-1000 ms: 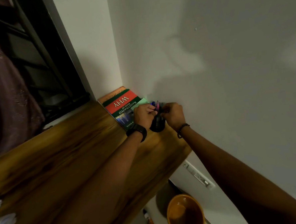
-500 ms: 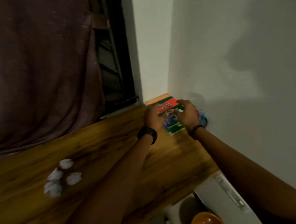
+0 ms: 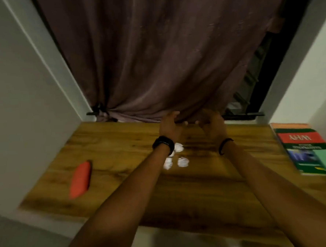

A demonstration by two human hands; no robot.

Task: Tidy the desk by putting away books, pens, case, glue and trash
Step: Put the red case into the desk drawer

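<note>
The left hand (image 3: 169,125) and right hand (image 3: 212,124) hover just beyond the wads (image 3: 183,161), fingers loosely curled, empty. Best cup both round every wad and scoop once.

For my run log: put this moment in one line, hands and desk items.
left hand empty over desk | right hand empty beside it | paper balls by left wrist | red case left | books stacked right
</note>
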